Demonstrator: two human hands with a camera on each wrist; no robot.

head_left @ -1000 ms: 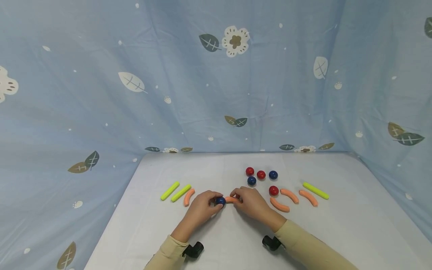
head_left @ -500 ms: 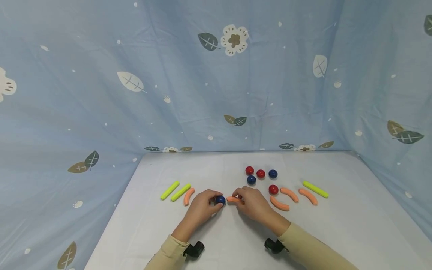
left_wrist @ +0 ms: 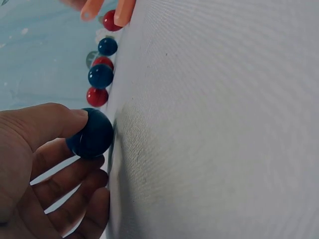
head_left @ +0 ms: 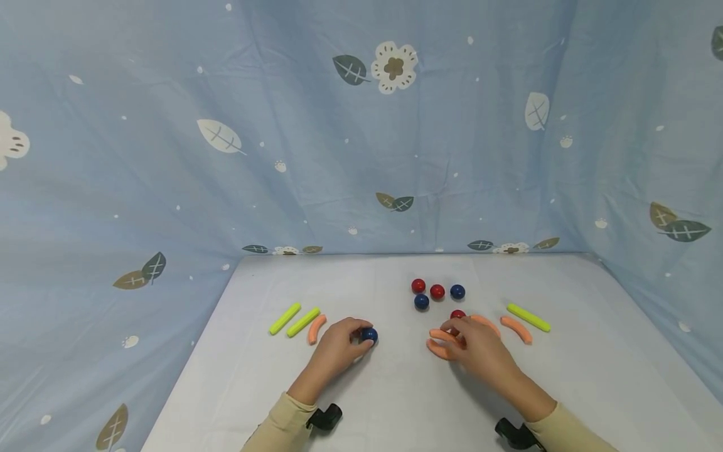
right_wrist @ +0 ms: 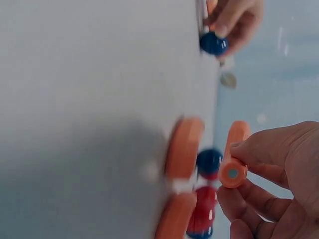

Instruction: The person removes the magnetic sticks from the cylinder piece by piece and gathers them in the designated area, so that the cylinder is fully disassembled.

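Observation:
My left hand (head_left: 336, 345) pinches a glossy blue ball (left_wrist: 92, 134) between thumb and fingers, low at the white table. To the right, my right hand (head_left: 480, 351) holds a short curved orange rod (right_wrist: 237, 139) between thumb and fingertips. A round grey disc shows in the rod's near end. Just below this rod in the head view appears a second orange rod (head_left: 440, 349); in the right wrist view an orange rod (right_wrist: 184, 149) rests on the table, apart from the held one. My right hand partly hides a red ball (head_left: 457, 313) and another orange rod (head_left: 486, 325).
Behind the right hand lie two red balls (head_left: 437, 292) and two blue balls (head_left: 421, 302). An orange rod (head_left: 516, 329) and a straight yellow-green rod (head_left: 528, 317) are at right. Left of my left hand lie two yellow-green rods (head_left: 285, 319) and an orange rod (head_left: 317, 329).
My right hand has pulled the orange rod away from the blue ball and carried it right. Another orange rod now shows farther left beside that hand. The left hand stays put with the ball.

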